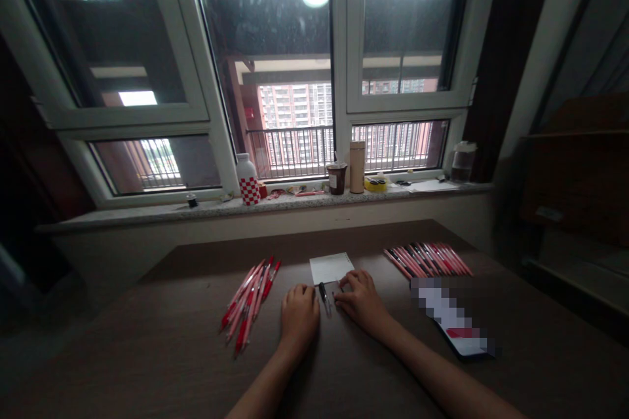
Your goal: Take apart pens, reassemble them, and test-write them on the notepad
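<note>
Curling palm-down on the surface [363, 383], your left hand [301, 314] hides any grip; your right hand [361, 298] bends its fingers, whether pinching anything I can't tell. The black-topped pen [324, 296] lies between them, likely for easy reach. Beyond sits white paper [329, 268], then a row of pens [428, 260], aligned presumably for neatness.

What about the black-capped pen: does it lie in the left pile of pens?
No, the black-capped pen lies between the left hand and the right hand, apart from the left pile of pens.
</note>
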### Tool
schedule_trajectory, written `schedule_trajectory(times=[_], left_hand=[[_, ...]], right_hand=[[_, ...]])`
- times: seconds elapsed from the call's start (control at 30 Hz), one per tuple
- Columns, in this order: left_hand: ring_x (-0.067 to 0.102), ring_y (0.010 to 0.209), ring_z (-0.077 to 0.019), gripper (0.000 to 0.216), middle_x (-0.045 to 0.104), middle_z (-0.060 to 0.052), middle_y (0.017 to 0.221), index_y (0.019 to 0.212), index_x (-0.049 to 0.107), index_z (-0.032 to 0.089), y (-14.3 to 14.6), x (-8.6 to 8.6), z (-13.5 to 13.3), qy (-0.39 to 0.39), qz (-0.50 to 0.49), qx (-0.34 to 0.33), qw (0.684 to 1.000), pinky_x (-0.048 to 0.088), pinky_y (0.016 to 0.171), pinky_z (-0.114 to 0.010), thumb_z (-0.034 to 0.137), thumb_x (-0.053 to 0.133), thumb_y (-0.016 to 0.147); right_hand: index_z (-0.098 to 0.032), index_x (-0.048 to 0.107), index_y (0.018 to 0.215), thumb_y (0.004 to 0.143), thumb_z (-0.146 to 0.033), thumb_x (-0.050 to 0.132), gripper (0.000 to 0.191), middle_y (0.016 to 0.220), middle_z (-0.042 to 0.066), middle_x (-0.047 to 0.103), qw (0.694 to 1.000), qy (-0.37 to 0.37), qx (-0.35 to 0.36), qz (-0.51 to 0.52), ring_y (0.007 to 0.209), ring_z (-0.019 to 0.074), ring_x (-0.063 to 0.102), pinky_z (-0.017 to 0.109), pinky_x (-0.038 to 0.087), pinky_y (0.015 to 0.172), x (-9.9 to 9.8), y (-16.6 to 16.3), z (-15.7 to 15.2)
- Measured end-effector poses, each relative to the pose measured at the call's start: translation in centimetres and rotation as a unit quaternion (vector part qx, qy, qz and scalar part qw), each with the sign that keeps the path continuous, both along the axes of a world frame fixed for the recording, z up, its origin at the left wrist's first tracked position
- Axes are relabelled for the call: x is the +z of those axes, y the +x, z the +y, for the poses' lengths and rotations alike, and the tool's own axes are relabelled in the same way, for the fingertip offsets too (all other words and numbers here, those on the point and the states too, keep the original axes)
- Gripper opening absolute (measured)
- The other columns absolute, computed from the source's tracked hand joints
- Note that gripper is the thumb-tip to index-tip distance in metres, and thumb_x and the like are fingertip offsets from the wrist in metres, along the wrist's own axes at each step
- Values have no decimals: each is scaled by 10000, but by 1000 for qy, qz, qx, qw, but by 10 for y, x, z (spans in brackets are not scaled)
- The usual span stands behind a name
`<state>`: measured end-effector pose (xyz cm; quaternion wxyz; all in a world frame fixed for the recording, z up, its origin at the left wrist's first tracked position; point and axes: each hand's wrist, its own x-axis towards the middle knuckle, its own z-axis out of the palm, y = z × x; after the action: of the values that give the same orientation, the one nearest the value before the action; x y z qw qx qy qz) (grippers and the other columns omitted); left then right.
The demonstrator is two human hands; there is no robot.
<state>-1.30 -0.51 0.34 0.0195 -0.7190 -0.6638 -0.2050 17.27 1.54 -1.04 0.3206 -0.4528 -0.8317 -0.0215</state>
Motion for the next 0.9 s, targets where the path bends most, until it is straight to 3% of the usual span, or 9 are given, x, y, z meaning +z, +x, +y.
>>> schedule_trajectory(times=[0.2, 0.4, 0.67, 0.9], left_hand=[[508, 1069, -211, 304, 609, -78, 1106, 1088, 622, 209, 1, 2, 1, 27, -29, -2, 999, 351, 942, -335, 261, 405, 881], [493, 1101, -219, 248, 597, -60, 1127, 1017, 659, 254, 10, 5, -2, 69, -49, -49, 995, 327, 991, -378, 329, 482, 860], [430, 1207, -272, 328, 548, -88, 1241, 1066, 652, 271, 16, 3, -7, 36, -19, -65, 997, 225, 1063, -491, 404, 595, 772], [407, 1228, -278, 219, 539, -80, 1254, 954, 650, 255, 19, 2, -10, 62, 13, -71, 995, 175, 1078, -543, 366, 562, 786]], right_hand=[[-332, 731, 900, 794, -258, 662, 146, 1032, 24, 624, 1000, 9, 2, 11, 1113, 252, 434, 523, 228, 1059, -2, 1, 0], [-320, 725, 903, 818, -268, 634, 135, 985, 23, 646, 999, 22, -3, 39, 1087, 246, 461, 524, 223, 1059, 1, 3, 0], [-310, 725, 924, 819, -263, 639, 144, 941, 32, 650, 997, 32, -29, 67, 1035, 241, 478, 498, 265, 1023, 4, 12, 3], [-311, 725, 913, 816, -257, 643, 138, 928, 33, 640, 995, 51, -31, 75, 998, 235, 488, 489, 278, 1007, 0, 13, 6]])
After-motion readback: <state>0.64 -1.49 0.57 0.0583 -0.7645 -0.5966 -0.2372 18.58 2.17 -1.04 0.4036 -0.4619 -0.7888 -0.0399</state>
